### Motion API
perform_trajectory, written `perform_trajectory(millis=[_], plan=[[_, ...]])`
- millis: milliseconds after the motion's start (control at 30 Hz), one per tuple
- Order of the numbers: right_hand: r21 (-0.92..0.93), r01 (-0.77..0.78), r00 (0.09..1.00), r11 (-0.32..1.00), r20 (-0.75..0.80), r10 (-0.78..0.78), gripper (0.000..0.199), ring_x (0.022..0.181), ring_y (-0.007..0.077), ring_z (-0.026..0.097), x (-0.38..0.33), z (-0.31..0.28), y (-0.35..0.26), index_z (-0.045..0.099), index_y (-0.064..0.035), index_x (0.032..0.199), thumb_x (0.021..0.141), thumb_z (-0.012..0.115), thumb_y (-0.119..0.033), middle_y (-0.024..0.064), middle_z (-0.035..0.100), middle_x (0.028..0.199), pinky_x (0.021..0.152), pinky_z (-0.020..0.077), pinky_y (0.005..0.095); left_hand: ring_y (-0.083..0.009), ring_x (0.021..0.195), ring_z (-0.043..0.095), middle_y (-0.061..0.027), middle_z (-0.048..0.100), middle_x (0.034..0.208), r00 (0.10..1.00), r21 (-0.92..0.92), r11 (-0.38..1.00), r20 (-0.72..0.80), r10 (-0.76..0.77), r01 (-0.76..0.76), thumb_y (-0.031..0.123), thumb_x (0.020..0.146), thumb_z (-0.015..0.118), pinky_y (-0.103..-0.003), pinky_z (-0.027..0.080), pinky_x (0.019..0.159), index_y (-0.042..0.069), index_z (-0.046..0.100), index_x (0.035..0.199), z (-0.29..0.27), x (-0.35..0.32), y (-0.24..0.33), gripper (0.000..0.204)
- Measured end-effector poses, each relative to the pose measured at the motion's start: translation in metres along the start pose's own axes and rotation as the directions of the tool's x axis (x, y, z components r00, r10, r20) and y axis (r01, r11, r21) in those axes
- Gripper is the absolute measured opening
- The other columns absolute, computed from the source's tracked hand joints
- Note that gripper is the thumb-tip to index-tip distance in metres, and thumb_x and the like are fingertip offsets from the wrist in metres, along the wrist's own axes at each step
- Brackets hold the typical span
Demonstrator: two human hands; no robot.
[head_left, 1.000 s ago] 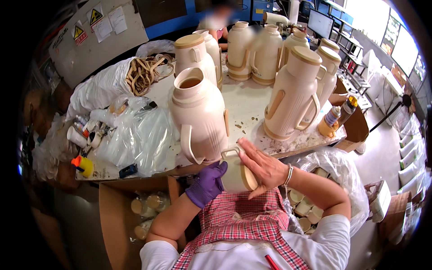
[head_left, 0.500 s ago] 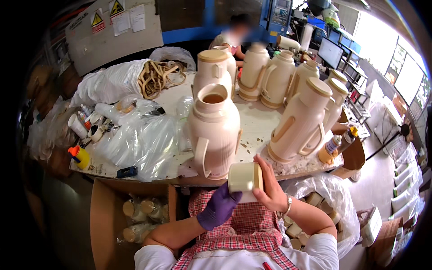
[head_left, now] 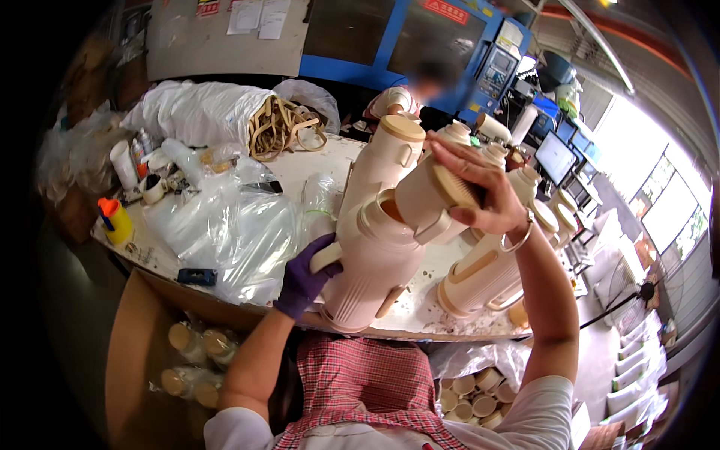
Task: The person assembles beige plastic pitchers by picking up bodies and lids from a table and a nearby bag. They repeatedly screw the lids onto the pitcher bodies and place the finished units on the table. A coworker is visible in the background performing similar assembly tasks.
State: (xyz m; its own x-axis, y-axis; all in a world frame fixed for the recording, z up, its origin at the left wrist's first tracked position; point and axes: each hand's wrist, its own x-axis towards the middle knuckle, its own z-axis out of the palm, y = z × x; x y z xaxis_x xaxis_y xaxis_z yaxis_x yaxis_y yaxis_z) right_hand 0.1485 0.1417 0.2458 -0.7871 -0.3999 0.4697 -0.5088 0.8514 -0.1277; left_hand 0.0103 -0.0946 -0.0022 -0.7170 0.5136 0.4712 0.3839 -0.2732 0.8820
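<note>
A cream vacuum flask [head_left: 375, 274] with ribbed sides stands near the front edge of the table, leaning a little. My left hand [head_left: 306, 277], in a purple glove, is closed around its side handle. Bare, my right hand [head_left: 484, 184] grips a cream cup-shaped lid [head_left: 426, 196] with a tan top. That lid is tilted against the right side of the flask's mouth, whose brownish inside still shows. Just behind stands a lidded flask [head_left: 382, 154]. To the right another flask [head_left: 480, 277] is partly covered by my right forearm.
Clear plastic bags [head_left: 232, 240] and a white sack of tan straps [head_left: 202, 112] lie on the left, with a yellow bottle [head_left: 115, 221]. Below are a carton [head_left: 139, 330] of wrapped flasks and a bag of lids [head_left: 480, 394]. A co-worker [head_left: 394, 97] sits across the table.
My right hand has lifted the lid from in front of me to the flask's mouth. My left hand has let go of the lid and taken the flask's handle. The view has tilted.
</note>
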Motion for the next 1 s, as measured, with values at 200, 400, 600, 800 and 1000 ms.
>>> perform_trajectory(millis=[200,400,600,800,1000], plan=[[0.107,0.054,0.989,0.993,0.132,-0.068,0.079,0.128,0.0384,0.042,0.030,0.032,0.010,0.047,-0.0034,0.136,0.067,0.068,-0.036,0.0219,0.044,0.139,0.108,0.0287,0.0458,-0.0084,0.093,0.062,-0.0043,0.068,0.109,0.993,-0.048,0.999,0.117,-0.017,0.023,0.007,0.073,0.077,-0.027,0.053,0.083,0.011,0.058,0.127,-0.005,0.021,-0.009,0.057],[0.077,0.062,0.978,0.995,0.195,-0.076,0.077,0.122,0.0388,0.047,0.042,0.048,0.015,0.050,-0.0028,0.134,0.067,0.068,-0.036,0.0195,0.048,0.136,0.104,0.0344,0.0459,-0.0092,0.094,0.063,-0.0047,0.068,0.110,0.985,-0.053,0.998,0.172,-0.006,0.016,0.003,0.072,0.077,-0.028,0.053,0.084,0.012,0.058,0.127,-0.008,0.027,-0.022,0.059],[0.039,0.045,0.983,0.998,0.177,-0.052,0.071,0.116,0.0398,0.051,0.039,0.047,0.010,0.053,-0.0008,0.129,0.067,0.067,-0.034,0.0201,0.053,0.129,0.101,0.0375,0.0452,-0.0122,0.094,0.065,-0.0058,0.069,0.108,0.990,-0.016,0.999,0.131,0.052,-0.050,0.005,0.073,0.077,-0.028,0.054,0.083,0.012,0.060,0.124,-0.004,0.026,-0.020,0.054],[-0.162,-0.569,0.822,0.806,-0.075,0.565,0.065,0.114,0.0395,0.053,0.033,0.065,-0.013,0.055,-0.0020,0.126,0.075,0.063,-0.041,0.0212,0.056,0.125,0.100,0.0393,0.0426,-0.0312,0.100,0.062,-0.0258,0.046,0.133,0.992,-0.080,0.989,0.019,0.129,-0.127,0.020,0.076,0.074,-0.037,0.051,0.083,-0.001,0.003,0.145,0.115,-0.061,-0.007,0.101],[-0.334,-0.697,0.696,0.635,-0.101,0.711,0.077,0.113,0.0384,0.054,0.034,0.071,-0.041,0.051,-0.0035,0.128,0.081,0.050,-0.065,0.0217,0.057,0.117,0.095,0.0431,0.0426,-0.0389,0.087,0.060,-0.0277,0.054,0.116,0.878,-0.110,0.982,0.440,0.186,-0.153,0.031,0.076,0.073,-0.041,0.049,0.082,-0.016,-0.012,0.139,0.169,-0.074,0.007,0.115]])
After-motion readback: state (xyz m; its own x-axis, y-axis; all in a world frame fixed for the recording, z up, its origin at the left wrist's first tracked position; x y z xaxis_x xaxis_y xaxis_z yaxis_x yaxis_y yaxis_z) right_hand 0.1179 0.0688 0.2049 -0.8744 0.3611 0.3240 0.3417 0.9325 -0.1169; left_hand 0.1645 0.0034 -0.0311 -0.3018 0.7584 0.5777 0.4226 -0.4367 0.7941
